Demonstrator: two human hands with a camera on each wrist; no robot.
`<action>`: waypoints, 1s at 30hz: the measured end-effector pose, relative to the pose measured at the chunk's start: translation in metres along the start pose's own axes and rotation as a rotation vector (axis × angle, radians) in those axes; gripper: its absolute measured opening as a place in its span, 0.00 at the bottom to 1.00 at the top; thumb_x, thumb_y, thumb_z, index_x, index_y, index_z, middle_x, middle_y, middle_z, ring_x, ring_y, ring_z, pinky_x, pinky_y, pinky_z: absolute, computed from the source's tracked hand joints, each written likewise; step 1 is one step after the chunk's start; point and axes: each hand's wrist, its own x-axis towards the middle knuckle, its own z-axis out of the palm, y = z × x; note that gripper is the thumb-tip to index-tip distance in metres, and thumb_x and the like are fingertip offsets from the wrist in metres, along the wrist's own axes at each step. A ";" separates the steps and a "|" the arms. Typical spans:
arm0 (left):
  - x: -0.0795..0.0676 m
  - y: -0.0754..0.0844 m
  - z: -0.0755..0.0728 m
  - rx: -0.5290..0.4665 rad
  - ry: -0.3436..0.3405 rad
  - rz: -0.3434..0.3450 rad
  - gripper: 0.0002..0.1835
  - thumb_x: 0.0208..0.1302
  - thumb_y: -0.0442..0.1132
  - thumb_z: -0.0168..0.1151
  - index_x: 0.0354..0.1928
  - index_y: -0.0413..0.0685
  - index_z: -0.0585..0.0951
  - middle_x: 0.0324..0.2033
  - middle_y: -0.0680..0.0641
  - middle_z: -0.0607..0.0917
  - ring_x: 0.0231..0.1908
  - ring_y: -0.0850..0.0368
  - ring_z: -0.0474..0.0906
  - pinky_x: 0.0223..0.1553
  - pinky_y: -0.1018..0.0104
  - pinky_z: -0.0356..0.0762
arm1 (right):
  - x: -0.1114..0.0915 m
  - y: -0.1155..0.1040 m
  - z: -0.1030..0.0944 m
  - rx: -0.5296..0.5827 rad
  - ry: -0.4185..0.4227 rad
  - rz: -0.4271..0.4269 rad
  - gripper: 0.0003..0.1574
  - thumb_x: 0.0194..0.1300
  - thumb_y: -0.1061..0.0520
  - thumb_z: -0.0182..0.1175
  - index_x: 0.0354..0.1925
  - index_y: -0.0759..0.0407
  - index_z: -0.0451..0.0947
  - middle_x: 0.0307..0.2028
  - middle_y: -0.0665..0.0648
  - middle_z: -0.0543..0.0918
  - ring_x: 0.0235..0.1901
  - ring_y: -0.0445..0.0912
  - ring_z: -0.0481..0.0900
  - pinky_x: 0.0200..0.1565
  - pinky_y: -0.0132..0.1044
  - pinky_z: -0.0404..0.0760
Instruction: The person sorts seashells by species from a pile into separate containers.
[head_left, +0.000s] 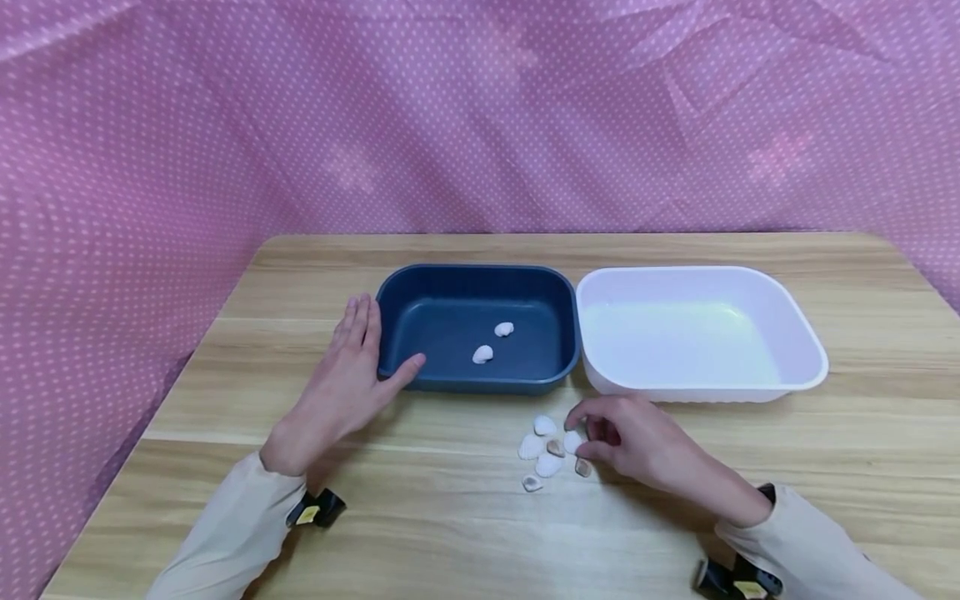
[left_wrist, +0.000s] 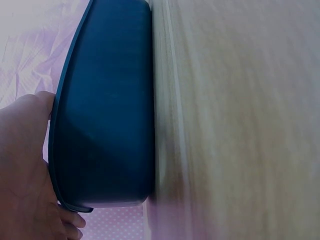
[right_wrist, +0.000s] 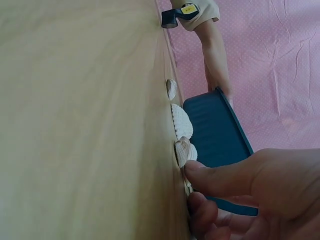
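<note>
My left hand (head_left: pixel 341 387) rests against the left end of the dark blue tub (head_left: pixel 465 387), its fingers straight along the side and its thumb over the front rim. Two white seashells (head_left: pixel 483 354) lie on the tub's floor. With thumb and index finger, my right hand (head_left: pixel 637 437) pinches a white seashell (head_left: pixel 572 442) at the right side of a small group on the table. In that group are several white shells (head_left: pixel 549 464) and a few brownish ones (head_left: pixel 582 467). From the right wrist, the thumb (right_wrist: pixel 215 177) hides most of the pinched shell.
A white tub (head_left: pixel 697 393) stands right beside the blue one, its rim close to the blue rim. Both sit on a wooden table (head_left: pixel 450 533). Pink dotted cloth (head_left: pixel 480 117) hangs behind and at the left. Each wrist carries a small black camera (head_left: pixel 326 507).
</note>
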 end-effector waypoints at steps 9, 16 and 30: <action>-0.001 0.001 -0.002 0.002 -0.013 -0.009 0.56 0.65 0.74 0.36 0.74 0.33 0.37 0.74 0.35 0.36 0.73 0.44 0.28 0.71 0.45 0.39 | 0.001 0.003 0.002 0.020 0.022 -0.034 0.12 0.53 0.62 0.71 0.38 0.54 0.82 0.22 0.41 0.72 0.23 0.34 0.68 0.26 0.29 0.72; 0.000 0.002 -0.002 0.002 -0.017 -0.012 0.56 0.64 0.74 0.36 0.73 0.33 0.37 0.74 0.35 0.36 0.74 0.44 0.28 0.71 0.46 0.39 | 0.001 0.001 0.001 0.026 0.050 -0.076 0.11 0.55 0.63 0.70 0.37 0.56 0.81 0.22 0.41 0.73 0.24 0.34 0.68 0.26 0.29 0.73; 0.000 0.002 -0.004 0.006 -0.024 -0.009 0.57 0.64 0.74 0.36 0.73 0.32 0.37 0.74 0.34 0.36 0.73 0.44 0.28 0.71 0.46 0.39 | 0.016 -0.032 -0.011 0.089 0.136 -0.153 0.11 0.59 0.63 0.68 0.41 0.56 0.78 0.26 0.42 0.73 0.24 0.35 0.69 0.26 0.29 0.72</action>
